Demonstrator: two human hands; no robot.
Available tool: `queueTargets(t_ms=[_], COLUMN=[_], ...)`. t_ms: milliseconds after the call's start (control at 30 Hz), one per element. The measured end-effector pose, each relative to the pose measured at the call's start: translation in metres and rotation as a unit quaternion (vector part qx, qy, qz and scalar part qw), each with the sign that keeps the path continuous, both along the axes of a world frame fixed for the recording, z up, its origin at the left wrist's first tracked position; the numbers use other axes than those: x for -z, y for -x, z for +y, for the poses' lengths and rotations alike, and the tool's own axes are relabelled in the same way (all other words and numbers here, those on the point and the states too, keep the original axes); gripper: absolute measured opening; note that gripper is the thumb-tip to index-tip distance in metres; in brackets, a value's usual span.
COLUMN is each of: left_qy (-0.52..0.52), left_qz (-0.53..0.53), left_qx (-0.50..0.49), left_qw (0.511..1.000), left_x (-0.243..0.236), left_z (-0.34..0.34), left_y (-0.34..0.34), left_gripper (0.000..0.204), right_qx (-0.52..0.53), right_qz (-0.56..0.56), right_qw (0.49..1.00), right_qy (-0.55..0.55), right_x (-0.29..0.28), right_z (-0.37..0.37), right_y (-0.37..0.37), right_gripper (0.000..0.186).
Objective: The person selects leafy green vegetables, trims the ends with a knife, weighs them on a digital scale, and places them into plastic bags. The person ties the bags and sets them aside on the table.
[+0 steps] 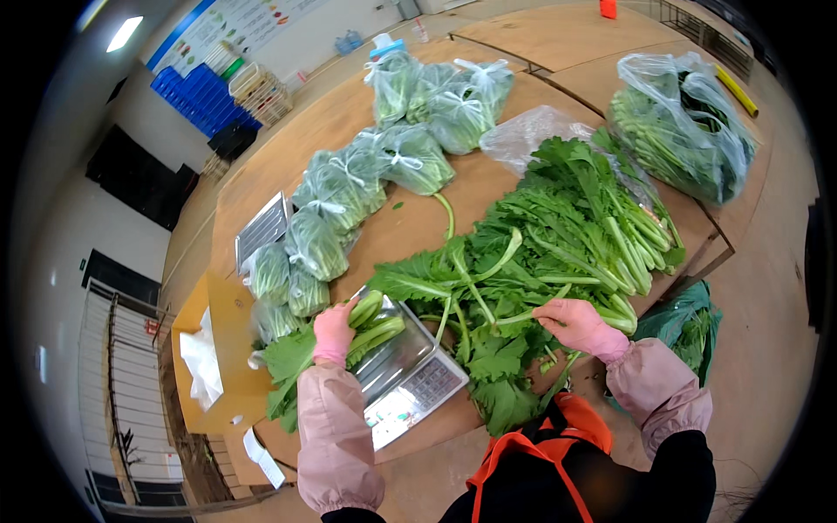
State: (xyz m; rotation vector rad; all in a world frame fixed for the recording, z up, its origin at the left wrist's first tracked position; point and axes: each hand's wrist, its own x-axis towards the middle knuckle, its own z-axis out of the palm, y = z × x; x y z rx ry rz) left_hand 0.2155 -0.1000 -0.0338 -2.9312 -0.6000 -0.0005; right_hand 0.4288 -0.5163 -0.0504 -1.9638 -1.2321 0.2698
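Observation:
My left hand [334, 329], in a pink glove, is closed on a bunch of leafy greens [290, 362] over the steel scale [394, 403]. My right hand [567, 318], also gloved, grips a pale green stalk near the front of a large loose pile of greens [558, 218]. Some leaves and stalks from this pile lie against the scale's right side. Rows of bagged greens [405, 157], knotted at the top, stand beyond the scale toward the back.
A yellow box with white bags [233, 357] is at left, near a second scale [260, 222]. A big bag of greens [676, 139] lies back right; a green sack [684, 327] sits low at right. Stacked blue crates [196, 96] stand by the wall beyond the wooden table [523, 35].

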Motion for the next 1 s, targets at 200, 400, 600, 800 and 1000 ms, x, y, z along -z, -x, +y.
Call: queueTargets(t_ms=[200, 400, 600, 800, 1000], left_qy=[0.025, 0.151, 0.109, 0.107, 0.051], left_qz=[0.037, 0.101, 0.116, 0.14, 0.067], left_qx=[-0.01, -0.08, -0.121, -0.146, -0.075], left_qw=[0.999, 0.98, 0.98, 0.973, 0.994], left_x=[0.028, 0.015, 0.005, -0.009, -0.027], left_z=[0.002, -0.016, -0.016, -0.031, -0.064], left_y=[-0.007, -0.011, 0.004, -0.002, -0.021], left_gripper=[0.066, 0.096, 0.113, 0.111, 0.101], right_qx=[0.057, 0.075, 0.306, 0.439, 0.418], right_qz=[0.0, -0.025, -0.182, -0.158, -0.136], right_qw=[0.998, 0.997, 0.934, 0.873, 0.896], right_qy=[-0.003, -0.02, 0.014, 0.141, 0.057], right_x=[0.005, 0.014, 0.024, 0.05, 0.054], right_z=[-0.031, -0.052, -0.082, -0.111, -0.12], right_y=[-0.013, -0.017, -0.057, -0.071, -0.08], right_gripper=[0.016, 0.015, 0.041, 0.056, 0.025])
